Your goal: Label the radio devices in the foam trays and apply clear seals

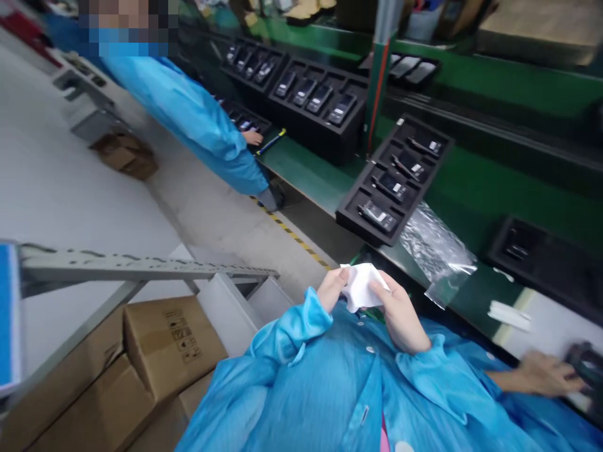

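Note:
My left hand (331, 286) and my right hand (401, 317) meet in front of my chest, both in blue sleeves. Together they pinch a crumpled white cloth (362, 285), the left at its near edge, the right thumb pressed on its top. Just beyond the cloth runs the edge of the green workbench (311, 176). A clear plastic bag (436, 248) lies on the bench close past my hands. Beside it sits a black foam tray (349, 212) holding several dark handheld devices.
A co-worker in a blue gown (198, 119) stands further along the bench at more black trays (325, 125). Another person's hand (546, 375) rests by a dark object (586, 367) at the right. Cardboard boxes (169, 342) and a metal rack (141, 269) stand at lower left.

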Tool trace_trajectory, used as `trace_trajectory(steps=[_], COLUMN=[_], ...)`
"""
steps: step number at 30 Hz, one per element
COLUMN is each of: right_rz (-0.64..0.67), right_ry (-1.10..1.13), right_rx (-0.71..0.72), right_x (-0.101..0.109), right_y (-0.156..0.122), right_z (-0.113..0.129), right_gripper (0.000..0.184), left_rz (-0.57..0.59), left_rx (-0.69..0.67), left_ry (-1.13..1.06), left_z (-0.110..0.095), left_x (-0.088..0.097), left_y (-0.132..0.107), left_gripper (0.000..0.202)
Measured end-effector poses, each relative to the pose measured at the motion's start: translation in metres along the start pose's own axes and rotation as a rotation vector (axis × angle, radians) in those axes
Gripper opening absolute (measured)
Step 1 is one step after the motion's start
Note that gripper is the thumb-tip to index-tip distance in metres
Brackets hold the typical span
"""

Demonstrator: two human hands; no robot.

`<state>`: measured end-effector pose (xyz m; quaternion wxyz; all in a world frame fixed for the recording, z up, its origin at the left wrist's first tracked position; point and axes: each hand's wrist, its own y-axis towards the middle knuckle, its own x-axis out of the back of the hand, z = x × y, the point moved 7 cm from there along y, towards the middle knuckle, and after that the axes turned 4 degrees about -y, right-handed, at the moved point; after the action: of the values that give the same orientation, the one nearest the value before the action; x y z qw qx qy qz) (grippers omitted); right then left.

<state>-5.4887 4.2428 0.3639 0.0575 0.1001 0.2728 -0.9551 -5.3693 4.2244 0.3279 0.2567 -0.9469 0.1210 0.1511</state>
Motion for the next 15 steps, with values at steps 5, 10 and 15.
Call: trace_trajectory(steps=[5,10,15], right_rz=[0.144,0.172,0.164], right_ry=[-0.139,-0.17,-0.133], right_rx=[-0.007,0.034,-0.04], right_x=[-0.075,-0.18,-0.319], right_y=[0.066,0.161,0.268], right_z=[0.001,0.007,-0.001], right_gripper=[0.045,0.036,0.039], left_rz=[-0.259,-0.37,-0.585], left_rx=[-0.142,-0.235,-0.231], left_ry=[0.201,0.126,-0.083], left_z=[-0.048,-0.094,-0.14], left_x=[0.09,0.224,0.38], left_y=[-0.004,0.015,0.029], left_gripper=[0.052,0.047,0.048])
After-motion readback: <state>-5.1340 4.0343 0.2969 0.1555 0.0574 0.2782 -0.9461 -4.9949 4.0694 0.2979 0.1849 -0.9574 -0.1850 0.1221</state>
